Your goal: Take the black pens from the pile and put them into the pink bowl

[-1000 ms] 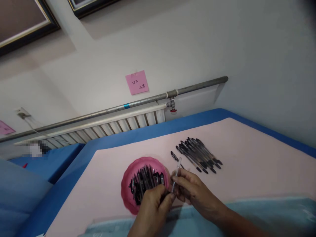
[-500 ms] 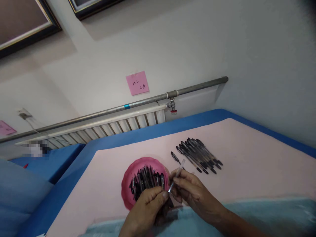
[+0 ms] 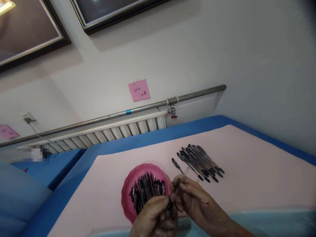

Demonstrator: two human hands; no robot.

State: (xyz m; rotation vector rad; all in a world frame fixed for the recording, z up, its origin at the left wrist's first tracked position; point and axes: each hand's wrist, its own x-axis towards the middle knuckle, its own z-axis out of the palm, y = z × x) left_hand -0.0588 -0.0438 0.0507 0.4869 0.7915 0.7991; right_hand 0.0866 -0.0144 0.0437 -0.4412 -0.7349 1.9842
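My left hand [image 3: 154, 215] is closed around a small black pen cap [image 3: 170, 205] at the near edge of a pink plate [image 3: 127, 194] heaped with several black pen caps [image 3: 146, 191]. My right hand [image 3: 195, 200] pinches a clear pen barrel [image 3: 182, 182], its lower end meeting the cap in my left hand. A pile of several assembled black pens [image 3: 199, 161] lies on the pink table cover to the right. One single pen [image 3: 177, 164] lies apart, just left of the pile.
The pink cover [image 3: 247, 171] lies on a blue table [image 3: 153, 136] against a white wall. A radiator [image 3: 111, 131] and a grey pipe [image 3: 197, 92] run behind it. A pink note [image 3: 139, 90] is stuck on the wall; framed pictures hang above.
The camera tilted a little, so everything sits lower in view. My hands stayed together by the plate; the pen barrel leaned further right as the cap met its end.
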